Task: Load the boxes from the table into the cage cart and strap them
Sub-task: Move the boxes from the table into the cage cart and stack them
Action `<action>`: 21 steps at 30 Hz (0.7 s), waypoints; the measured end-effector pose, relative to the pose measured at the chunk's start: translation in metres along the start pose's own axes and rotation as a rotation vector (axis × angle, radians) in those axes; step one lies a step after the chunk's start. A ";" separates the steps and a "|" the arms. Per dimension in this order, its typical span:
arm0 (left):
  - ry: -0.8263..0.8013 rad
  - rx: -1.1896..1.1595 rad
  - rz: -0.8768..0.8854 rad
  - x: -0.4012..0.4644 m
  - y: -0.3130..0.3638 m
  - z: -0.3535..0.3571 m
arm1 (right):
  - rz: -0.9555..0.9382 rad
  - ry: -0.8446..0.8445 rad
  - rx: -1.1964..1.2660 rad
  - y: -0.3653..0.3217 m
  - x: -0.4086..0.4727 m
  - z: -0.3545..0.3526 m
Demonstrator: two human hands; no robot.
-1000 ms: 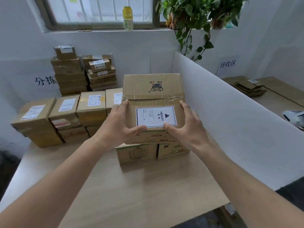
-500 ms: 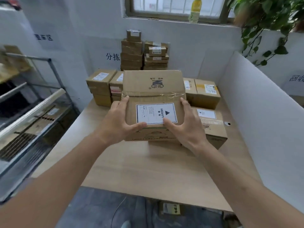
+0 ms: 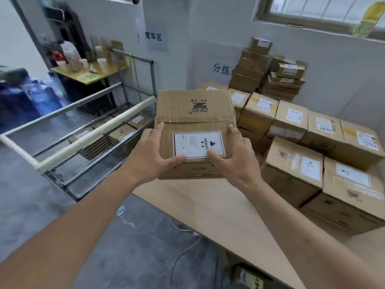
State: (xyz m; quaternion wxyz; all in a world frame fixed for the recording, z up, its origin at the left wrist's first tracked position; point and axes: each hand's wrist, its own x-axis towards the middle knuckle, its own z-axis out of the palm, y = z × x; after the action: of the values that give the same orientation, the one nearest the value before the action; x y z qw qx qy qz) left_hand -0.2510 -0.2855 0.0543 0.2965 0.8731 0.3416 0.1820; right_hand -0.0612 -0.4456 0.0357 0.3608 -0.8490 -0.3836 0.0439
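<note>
I carry a brown cardboard box (image 3: 193, 113) with a white HEAVY label, lifted above the left end of the wooden table (image 3: 218, 211). My left hand (image 3: 154, 155) grips its left side, thumb on the near face. My right hand (image 3: 233, 155) grips the right side the same way. The metal cage cart (image 3: 83, 130) stands to the left, its wire sides and pale top rail in view; a few flat boxes lie inside it. Several more boxes (image 3: 302, 155) remain on the table to the right.
Stacks of small parcels (image 3: 268, 74) lean against the back wall under a window. A small cluttered table (image 3: 87, 74) and blue water jugs (image 3: 27, 94) stand behind the cart. Cables (image 3: 183, 247) trail on the grey floor by the table's edge.
I have turned left with the box held in both hands. The box has left the stack and now hangs near the table's left end, with the cage cart come into view.
</note>
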 end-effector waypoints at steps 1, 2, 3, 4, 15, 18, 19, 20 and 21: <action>0.002 0.001 -0.014 0.003 -0.018 -0.012 | -0.001 -0.014 0.003 -0.013 0.005 0.017; 0.005 0.003 -0.025 0.006 -0.036 -0.024 | -0.005 -0.025 0.006 -0.027 0.010 0.034; 0.008 0.005 -0.036 0.008 -0.054 -0.036 | -0.009 -0.034 0.010 -0.042 0.015 0.051; 0.011 0.008 -0.046 0.011 -0.072 -0.048 | -0.009 -0.043 0.015 -0.056 0.020 0.067; 0.047 0.037 -0.176 0.034 -0.217 -0.147 | -0.077 -0.149 0.015 -0.177 0.068 0.204; 0.071 0.033 -0.214 0.045 -0.245 -0.163 | -0.098 -0.195 0.014 -0.198 0.087 0.232; 0.077 0.036 -0.231 0.049 -0.254 -0.168 | -0.103 -0.210 0.017 -0.204 0.095 0.242; 0.082 0.040 -0.250 0.053 -0.263 -0.171 | -0.109 -0.223 0.017 -0.209 0.102 0.252; 0.087 0.048 -0.269 0.058 -0.271 -0.175 | -0.115 -0.237 0.016 -0.215 0.110 0.262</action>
State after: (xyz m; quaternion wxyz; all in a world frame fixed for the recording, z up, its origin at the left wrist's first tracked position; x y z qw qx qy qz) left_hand -0.4336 -0.0153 0.0191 0.2820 0.8176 0.4724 0.1699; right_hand -0.2087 -0.1231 0.0041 0.3216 -0.8115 -0.4712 0.1264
